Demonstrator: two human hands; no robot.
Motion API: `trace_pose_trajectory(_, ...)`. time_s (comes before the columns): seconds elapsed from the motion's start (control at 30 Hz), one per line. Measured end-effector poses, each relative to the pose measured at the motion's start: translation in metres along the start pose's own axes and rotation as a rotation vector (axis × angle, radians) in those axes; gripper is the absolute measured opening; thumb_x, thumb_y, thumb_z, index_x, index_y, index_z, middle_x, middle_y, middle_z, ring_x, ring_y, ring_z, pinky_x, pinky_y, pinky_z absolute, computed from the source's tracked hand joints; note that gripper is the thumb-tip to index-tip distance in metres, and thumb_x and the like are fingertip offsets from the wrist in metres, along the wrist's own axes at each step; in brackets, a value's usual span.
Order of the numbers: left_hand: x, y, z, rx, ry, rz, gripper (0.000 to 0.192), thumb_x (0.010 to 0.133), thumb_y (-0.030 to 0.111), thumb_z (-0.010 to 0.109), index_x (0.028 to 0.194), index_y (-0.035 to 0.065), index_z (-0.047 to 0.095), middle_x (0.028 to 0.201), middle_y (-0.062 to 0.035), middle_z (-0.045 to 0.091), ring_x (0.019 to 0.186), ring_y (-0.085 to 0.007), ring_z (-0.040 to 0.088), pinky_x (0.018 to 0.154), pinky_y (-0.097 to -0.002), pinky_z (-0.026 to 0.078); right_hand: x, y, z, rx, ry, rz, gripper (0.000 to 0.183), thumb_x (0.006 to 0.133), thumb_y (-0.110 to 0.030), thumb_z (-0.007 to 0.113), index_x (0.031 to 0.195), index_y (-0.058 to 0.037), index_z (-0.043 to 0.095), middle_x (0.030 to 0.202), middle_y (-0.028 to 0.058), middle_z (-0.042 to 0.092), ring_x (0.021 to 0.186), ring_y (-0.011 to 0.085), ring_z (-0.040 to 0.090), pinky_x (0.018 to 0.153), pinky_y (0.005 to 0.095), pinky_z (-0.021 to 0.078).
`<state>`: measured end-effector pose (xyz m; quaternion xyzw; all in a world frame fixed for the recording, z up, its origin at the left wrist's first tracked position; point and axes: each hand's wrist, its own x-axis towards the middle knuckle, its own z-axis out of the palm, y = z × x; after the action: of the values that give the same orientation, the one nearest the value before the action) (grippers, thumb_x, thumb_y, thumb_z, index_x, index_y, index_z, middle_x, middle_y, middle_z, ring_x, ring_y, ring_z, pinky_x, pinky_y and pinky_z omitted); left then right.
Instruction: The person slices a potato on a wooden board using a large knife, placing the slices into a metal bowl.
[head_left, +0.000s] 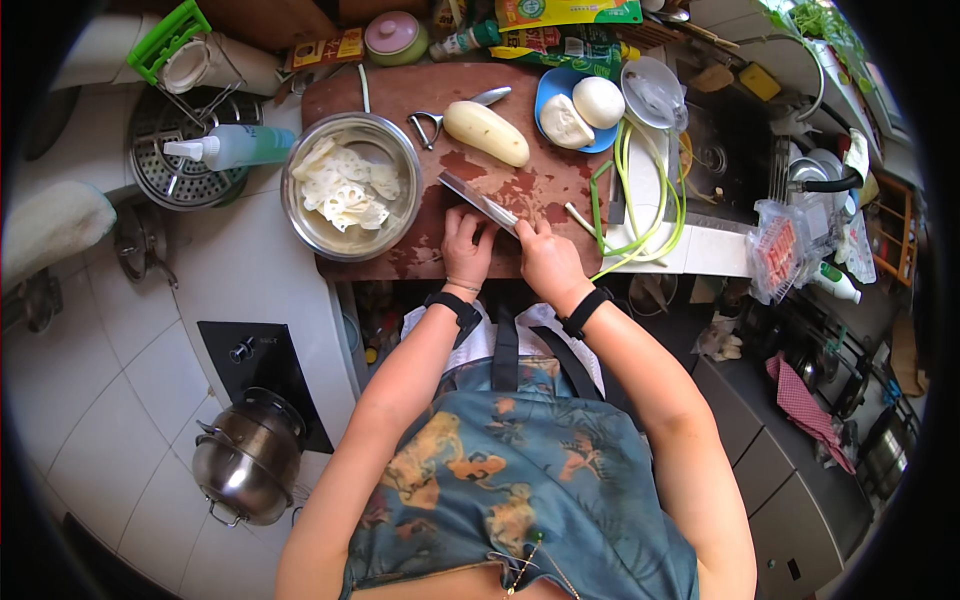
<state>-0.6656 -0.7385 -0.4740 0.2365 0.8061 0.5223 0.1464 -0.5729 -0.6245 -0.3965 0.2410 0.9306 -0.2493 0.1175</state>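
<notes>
My right hand is closed round the handle of a kitchen knife, whose blade slants up and left above a reddish-brown cutting board. Beside the blade, my left hand rests with curled fingers at the board's near part; what lies under its fingertips is hidden. To the left, a steel bowl holds sliced lotus root. A whole peeled lotus root section lies behind the knife, next to a metal peeler. At the right, green onions or similar stalks hang over the board's edge.
A blue dish with white rounded pieces stands at the board's back right. Left of the bowl, a spray bottle lies over a perforated steamer plate. A lidded jar and food packets line the back. The sink is at the right.
</notes>
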Motion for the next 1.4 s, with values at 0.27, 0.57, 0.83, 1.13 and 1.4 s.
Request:
trace_pose_trajectory(0.27,0.001,0.002,0.000,-0.016,0.028,0.022,0.021,0.078,0.006,0.071,0.097,0.0065,0.061,0.101,-0.0113,0.055,0.081,-0.0275,0.062,0.071,-0.0354,0.051,-0.024,0.003,-0.015,0.051,0.126,-0.087,0.027,0.077,-0.002,0.055,0.105,-0.0050,0.054,0.087,0.0207,0.058,0.064,0.0360,0.064,0.056,0.0440,0.0527)
trace_pose_trajectory(0.57,0.001,-0.004,-0.002,0.003,-0.002,0.027,0.032,0.078,0.008,0.068,0.109,0.0067,0.060,0.104,-0.0131,0.055,0.086,-0.0329,0.059,0.073,-0.0393,0.051,-0.044,0.000,-0.035,0.025,0.050,-0.059,0.032,0.076,-0.001,0.056,0.108,-0.0046,0.054,0.088,0.0207,0.057,0.064,0.0361,0.063,0.056,0.0444,0.0522)
trace_pose_trajectory(0.83,0.000,-0.005,-0.003,0.053,-0.018,0.029,0.034,0.075,0.002,0.069,0.108,0.0057,0.061,0.106,-0.0117,0.053,0.085,-0.0270,0.061,0.072,-0.0323,0.052,-0.035,-0.003,-0.029,0.020,0.022,-0.038,0.027,0.077,0.000,0.055,0.103,-0.0038,0.053,0.086,0.0217,0.058,0.064,0.0376,0.063,0.056,0.0453,0.0527)
trace_pose_trajectory(1.13,0.003,-0.008,0.001,-0.112,0.001,0.024,0.018,0.079,0.004,0.069,0.095,0.0073,0.062,0.100,-0.0113,0.056,0.083,-0.0291,0.061,0.070,-0.0363,0.051,0.000,0.009,0.000,0.076,0.115,-0.031,0.023,0.080,-0.003,0.055,0.103,-0.0051,0.055,0.085,0.0214,0.061,0.066,0.0394,0.064,0.059,0.0461,0.0533)
trace_pose_trajectory(1.4,0.004,0.000,-0.002,-0.022,0.037,0.051,0.018,0.078,0.002,0.067,0.094,0.0067,0.061,0.095,-0.0124,0.054,0.079,-0.0311,0.058,0.066,-0.0378,0.049,-0.030,-0.006,-0.028,0.047,0.095,-0.066,0.029,0.076,-0.003,0.058,0.105,-0.0059,0.055,0.084,0.0201,0.057,0.063,0.0369,0.063,0.055,0.0447,0.0527)
